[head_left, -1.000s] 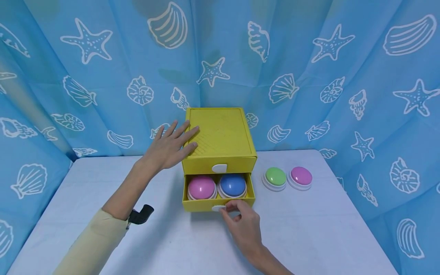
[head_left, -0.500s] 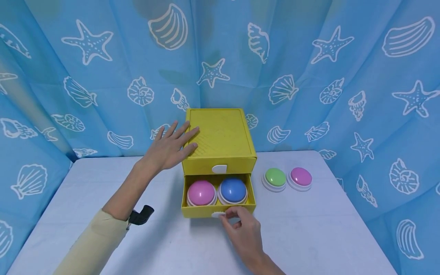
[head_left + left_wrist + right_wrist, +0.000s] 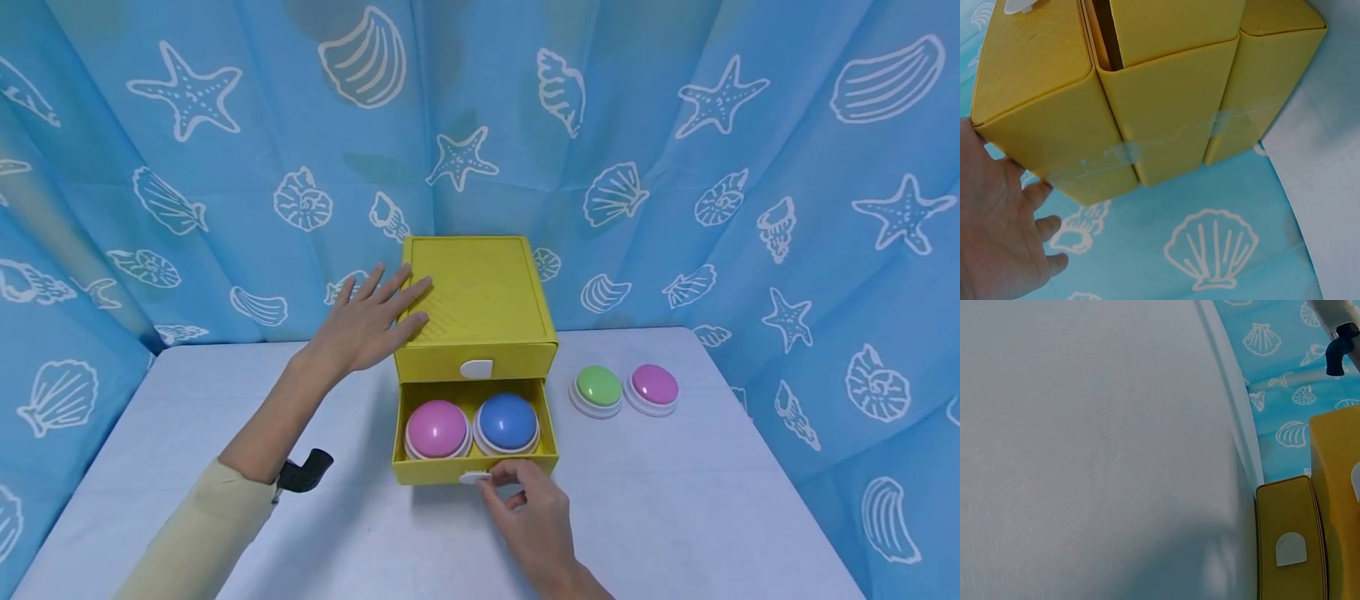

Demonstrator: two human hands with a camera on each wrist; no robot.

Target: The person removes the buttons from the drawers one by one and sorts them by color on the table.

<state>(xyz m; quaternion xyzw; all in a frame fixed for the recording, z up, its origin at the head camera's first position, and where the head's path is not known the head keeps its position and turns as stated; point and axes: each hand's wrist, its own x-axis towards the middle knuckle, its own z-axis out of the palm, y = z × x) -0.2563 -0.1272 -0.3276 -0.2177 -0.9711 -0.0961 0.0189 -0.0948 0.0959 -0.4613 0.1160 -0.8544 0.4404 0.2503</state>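
A yellow drawer box [image 3: 480, 287] stands on the table; the left wrist view shows three stacked tiers. Its middle drawer [image 3: 435, 473] is pulled out towards me. Inside sit a pink dome button [image 3: 437, 428] and a blue dome button [image 3: 507, 422], side by side on white bases. My right hand [image 3: 532, 517] pinches the drawer's white tab handle [image 3: 474, 477] between thumb and forefinger. With fingers spread, my left hand [image 3: 363, 327] rests on the box's top left edge. The right wrist view does not show the right hand.
Right of the box, a green dome button [image 3: 598, 387] and a smaller pink one [image 3: 655, 384] lie next to each other on the white-covered table [image 3: 675, 517]. A blue curtain [image 3: 480, 108] with shell prints surrounds the table. The bottom drawer [image 3: 1291, 550] appears in the right wrist view.
The middle drawer has slid further out towards me, with the right hand on its tab moving back along with it. The left hand has stayed in place on the box.
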